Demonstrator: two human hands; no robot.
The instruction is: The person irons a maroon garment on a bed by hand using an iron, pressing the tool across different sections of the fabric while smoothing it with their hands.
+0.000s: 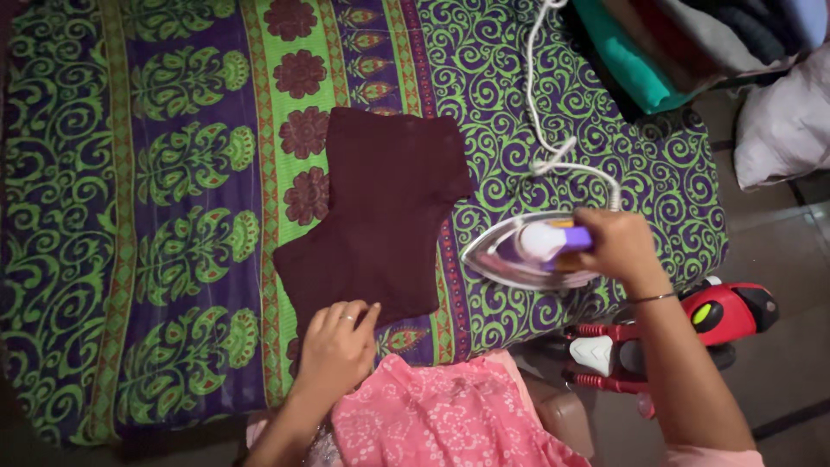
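The left hand (339,346), fingers flat and together, pinned the maroon blouse (380,216) on the patterned cloth (173,216), keeping it smooth; the right hand (616,246), fingers wrapped around the handle, held the electric iron (527,252) just beside it.

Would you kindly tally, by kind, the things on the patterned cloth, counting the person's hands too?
Hands: 2, left hand and right hand
Dark maroon garment: 1
Iron: 1
White cord: 1
Total: 5
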